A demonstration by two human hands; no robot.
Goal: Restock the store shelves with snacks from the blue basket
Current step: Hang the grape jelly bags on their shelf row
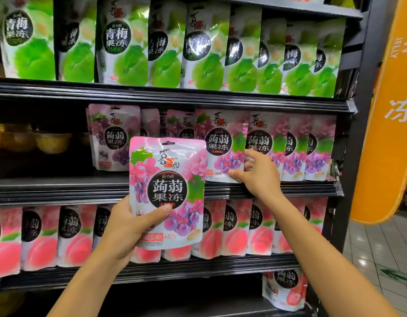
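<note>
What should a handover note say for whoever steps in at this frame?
Left hand: grips a grape pouch upright in front of the shelves.
Right hand: pinches the lower right edge of a shelved grape pouch on the middle shelf.
Basket: not in view.
Done: grape pouches line the right part of the middle shelf.
Left: shelve the held pouch, probably in that grape row; the shelf's left part has bare space. Remaining stock cannot be told.
</note>
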